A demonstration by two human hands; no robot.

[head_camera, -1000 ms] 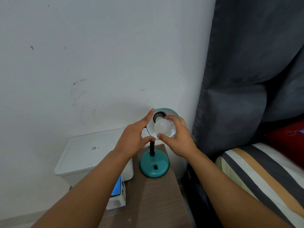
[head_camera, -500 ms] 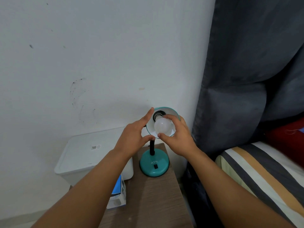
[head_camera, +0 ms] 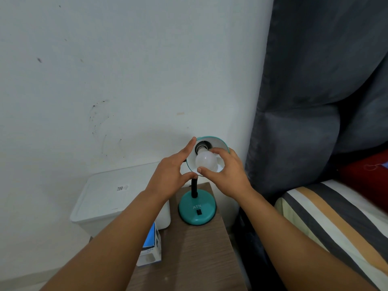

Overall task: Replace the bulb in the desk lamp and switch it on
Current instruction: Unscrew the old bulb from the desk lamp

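A teal desk lamp stands on a wooden side table, its round base (head_camera: 197, 210) carrying a black switch (head_camera: 198, 212). Its shade (head_camera: 218, 142) faces me, white inside. A white bulb (head_camera: 206, 161) sits in the shade with its metal base at the socket (head_camera: 202, 147). My right hand (head_camera: 227, 173) grips the bulb with thumb below and fingers on top. My left hand (head_camera: 172, 175) holds the shade's left rim, forefinger at the top edge and thumb at the bottom. The bulb is unlit.
A white lidded bin (head_camera: 109, 198) stands left of the wooden table (head_camera: 189, 253). A blue and white bulb box (head_camera: 151, 247) lies at the table's left edge. A dark curtain (head_camera: 315, 91) hangs on the right above a striped bed cover (head_camera: 336, 219).
My right hand's fingers have shifted slightly around the bulb. The left hand and lamp have stayed in place.
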